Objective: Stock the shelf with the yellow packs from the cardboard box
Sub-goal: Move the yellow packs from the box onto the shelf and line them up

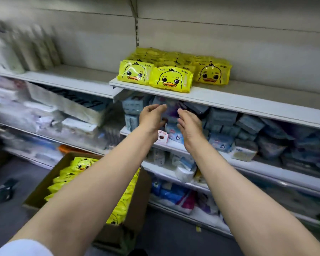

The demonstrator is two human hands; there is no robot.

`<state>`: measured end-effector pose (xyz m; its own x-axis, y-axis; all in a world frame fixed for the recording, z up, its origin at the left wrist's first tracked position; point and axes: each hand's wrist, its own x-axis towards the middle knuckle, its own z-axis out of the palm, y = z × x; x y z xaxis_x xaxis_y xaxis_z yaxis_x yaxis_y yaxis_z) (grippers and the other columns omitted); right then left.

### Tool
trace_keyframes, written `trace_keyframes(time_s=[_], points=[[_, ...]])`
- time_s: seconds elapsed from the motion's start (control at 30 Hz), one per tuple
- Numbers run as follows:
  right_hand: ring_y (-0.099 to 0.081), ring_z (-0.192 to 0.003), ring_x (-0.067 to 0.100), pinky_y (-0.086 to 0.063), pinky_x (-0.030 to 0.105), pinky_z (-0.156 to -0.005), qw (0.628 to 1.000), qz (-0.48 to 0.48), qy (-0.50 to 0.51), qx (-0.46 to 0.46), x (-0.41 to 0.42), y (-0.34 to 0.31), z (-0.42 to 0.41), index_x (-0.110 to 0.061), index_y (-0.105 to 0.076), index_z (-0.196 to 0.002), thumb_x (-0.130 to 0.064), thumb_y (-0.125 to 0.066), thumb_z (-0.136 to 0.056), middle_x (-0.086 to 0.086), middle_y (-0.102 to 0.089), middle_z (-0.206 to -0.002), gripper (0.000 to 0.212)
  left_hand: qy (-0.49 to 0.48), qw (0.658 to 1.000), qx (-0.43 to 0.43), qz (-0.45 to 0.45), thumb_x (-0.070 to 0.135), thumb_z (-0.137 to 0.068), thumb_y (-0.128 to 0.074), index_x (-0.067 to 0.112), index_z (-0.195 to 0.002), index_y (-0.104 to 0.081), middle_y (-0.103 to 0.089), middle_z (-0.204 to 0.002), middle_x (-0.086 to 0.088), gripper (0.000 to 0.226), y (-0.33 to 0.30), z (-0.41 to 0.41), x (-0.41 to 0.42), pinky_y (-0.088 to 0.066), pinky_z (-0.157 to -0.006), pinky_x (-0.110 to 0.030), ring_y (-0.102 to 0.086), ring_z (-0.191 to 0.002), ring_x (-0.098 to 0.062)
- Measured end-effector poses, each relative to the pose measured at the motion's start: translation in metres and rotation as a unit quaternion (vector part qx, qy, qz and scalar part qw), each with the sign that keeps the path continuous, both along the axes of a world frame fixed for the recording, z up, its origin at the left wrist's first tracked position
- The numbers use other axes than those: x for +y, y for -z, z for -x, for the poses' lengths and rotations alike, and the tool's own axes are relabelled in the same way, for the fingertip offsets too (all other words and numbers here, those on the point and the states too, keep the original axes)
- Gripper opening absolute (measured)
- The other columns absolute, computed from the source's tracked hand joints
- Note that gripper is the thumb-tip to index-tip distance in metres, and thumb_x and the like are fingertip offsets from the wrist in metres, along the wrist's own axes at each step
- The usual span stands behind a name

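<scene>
White shelf (229,100): yellow packs (171,79) standing in rows.

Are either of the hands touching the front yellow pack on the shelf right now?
Apart. The head view shows the left hand and right hand both open below the shelf edge, with the front yellow pack lying above it.

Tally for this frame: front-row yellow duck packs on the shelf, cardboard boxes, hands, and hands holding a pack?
Front-row packs on the shelf: 3
Cardboard box: 1
Hands, left hand and right hand: 2
Hands holding a pack: 0
Total: 6
</scene>
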<state>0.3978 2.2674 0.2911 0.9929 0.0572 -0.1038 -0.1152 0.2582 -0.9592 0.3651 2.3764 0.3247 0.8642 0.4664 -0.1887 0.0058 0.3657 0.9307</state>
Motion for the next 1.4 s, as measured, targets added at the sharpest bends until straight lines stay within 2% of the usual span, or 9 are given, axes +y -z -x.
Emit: trace_keyframes(time_s=[0.2,0.33,0.43,0.53,0.8,0.9,1.1,1.23,1.4], points=[[-0.062,-0.097,0.012,-0.049,0.03,-0.092,0.995,0.042,-0.066,0.055,0.079,0.04,0.02,-0.017,-0.062,-0.119,-0.033,-0.074,-0.085,0.0,-0.068,-0.108,0.039,-0.075,0.995,0.051,0.039,0.017,-0.086,-0.071,0.018,-0.099,-0.057,-0.059,-0.091,-0.005,0.019,0.047,0.022,0.097,-0.045,-0.055,-0.024,-0.053,-0.073,-0.013],[-0.064,-0.1,0.015,-0.048,0.031,-0.092,0.984,0.115,-0.098,0.096,0.139,0.089,0.023,-0.022,-0.07,-0.097,-0.052,-0.076,-0.062,-0.003,-0.072,-0.102,0.047,-0.115,0.985,0.12,0.051,0.017,-0.087,-0.07,0.019,-0.1,-0.057,-0.058,-0.082,-0.001,0.018,0.103,0.037,0.17,-0.045,-0.055,-0.023,-0.052,-0.068,-0.01],[-0.057,-0.087,0.013,-0.046,0.031,-0.083,0.973,0.149,-0.101,0.144,0.187,0.124,0.027,-0.022,-0.067,-0.084,-0.033,-0.074,-0.083,-0.004,-0.065,-0.087,0.013,-0.127,0.973,0.182,0.058,0.021,-0.087,-0.071,0.019,-0.101,-0.059,-0.056,-0.085,0.0,0.019,0.151,0.049,0.231,-0.045,-0.063,-0.027,-0.051,-0.074,-0.012],[-0.059,-0.091,0.018,-0.047,0.035,-0.085,0.956,0.192,-0.119,0.189,0.235,0.164,0.03,-0.022,-0.066,-0.071,-0.036,-0.075,-0.081,-0.005,-0.065,-0.084,0.019,-0.15,0.956,0.244,0.066,0.024,-0.084,-0.074,0.016,-0.106,-0.063,-0.06,-0.102,-0.003,0.026,0.2,0.061,0.291,-0.049,-0.069,-0.031,-0.053,-0.087,-0.017],[-0.062,-0.107,0.032,-0.047,0.051,-0.103,0.891,0.273,-0.137,0.336,0.301,0.248,0.034,-0.016,-0.067,-0.084,-0.033,-0.07,-0.089,0.019,-0.067,-0.113,0.018,-0.163,0.916,0.355,0.095,0.023,-0.085,-0.074,0.009,-0.117,-0.062,-0.063,-0.099,-0.007,0.037,0.295,0.077,0.387,-0.046,-0.068,-0.035,-0.052,-0.075,-0.019],[-0.056,-0.12,0.043,-0.045,0.056,-0.104,0.866,0.294,-0.132,0.382,0.308,0.275,0.043,0.004,-0.063,-0.107,-0.035,-0.07,-0.089,0.028,-0.059,-0.126,0.043,-0.154,0.901,0.392,0.105,0.022,-0.086,-0.075,0.01,-0.117,-0.061,-0.063,-0.101,-0.009,0.036,0.321,0.084,0.401,-0.047,-0.069,-0.035,-0.049,-0.069,-0.016],[-0.058,-0.111,0.024,-0.051,0.039,-0.097,0.863,0.265,-0.144,0.407,0.341,0.3,0.031,-0.014,-0.064,-0.116,-0.032,-0.071,-0.09,0.01,-0.062,-0.127,0.032,-0.144,0.908,0.392,0.033,0.027,-0.088,-0.072,0.013,-0.128,-0.059,-0.056,-0.13,-0.013,0.044,0.349,0.079,0.428,-0.045,-0.073,-0.031,-0.058,-0.103,-0.023],[-0.058,-0.112,0.022,-0.05,0.039,-0.1,0.868,0.253,-0.166,0.394,0.38,0.309,0.012,-0.02,-0.063,-0.104,-0.036,-0.072,-0.089,0.006,-0.062,-0.128,0.024,-0.091,0.923,0.374,-0.03,0.033,-0.09,-0.068,0.017,-0.141,-0.049,-0.048,-0.144,-0.011,0.056,0.362,0.058,0.454,-0.038,-0.093,-0.03,-0.048,-0.129,-0.024],[-0.055,-0.116,0.025,-0.043,0.047,-0.108,0.868,0.254,-0.19,0.382,0.425,0.326,-0.011,-0.014,-0.053,-0.137,-0.043,-0.072,-0.087,0.007,-0.056,-0.14,0.061,-0.023,0.929,0.361,-0.076,0.039,-0.091,-0.065,0.019,-0.15,-0.036,-0.035,-0.154,-0.009,0.069,0.38,0.028,0.486,-0.035,-0.101,-0.029,-0.038,-0.139,-0.027]])
